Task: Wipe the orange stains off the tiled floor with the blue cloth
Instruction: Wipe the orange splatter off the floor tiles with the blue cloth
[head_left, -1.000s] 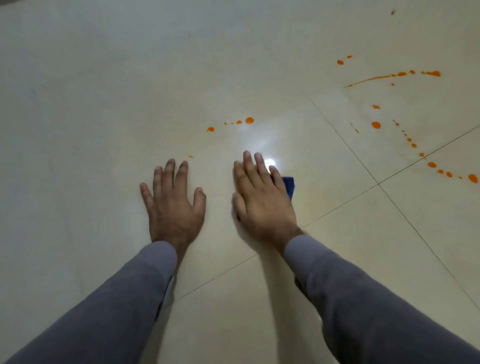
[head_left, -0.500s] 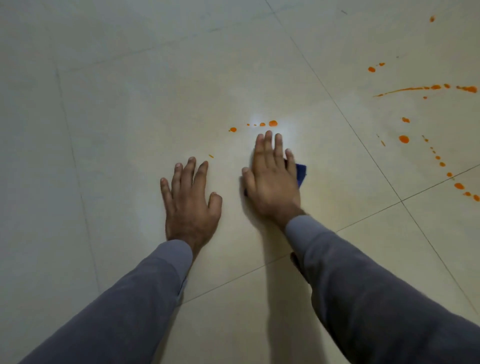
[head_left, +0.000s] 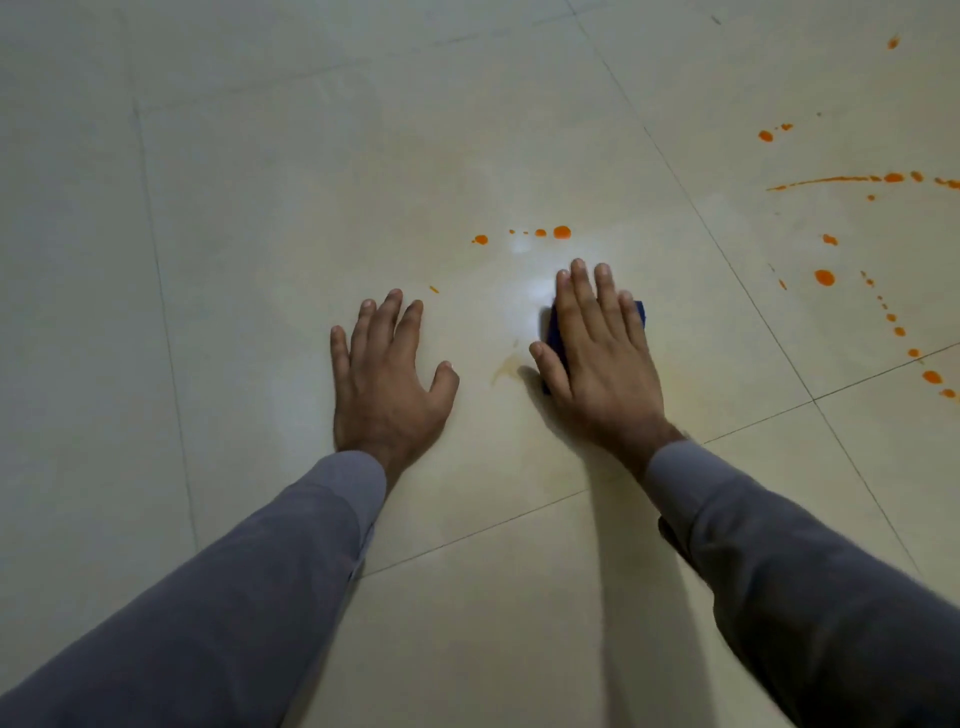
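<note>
My right hand (head_left: 602, 358) presses the cloth (head_left: 555, 332) flat on the floor (head_left: 260, 234), fingers straight; my left hand (head_left: 387, 379) rests spread beside it. Stains (head_left: 561, 232) lie ahead.

The blue cloth (head_left: 640, 313) lies mostly hidden under the right hand (head_left: 597, 358); only slivers show beside its fingers. The orange stains (head_left: 893, 177) at far right are cut off by the edge.
</note>
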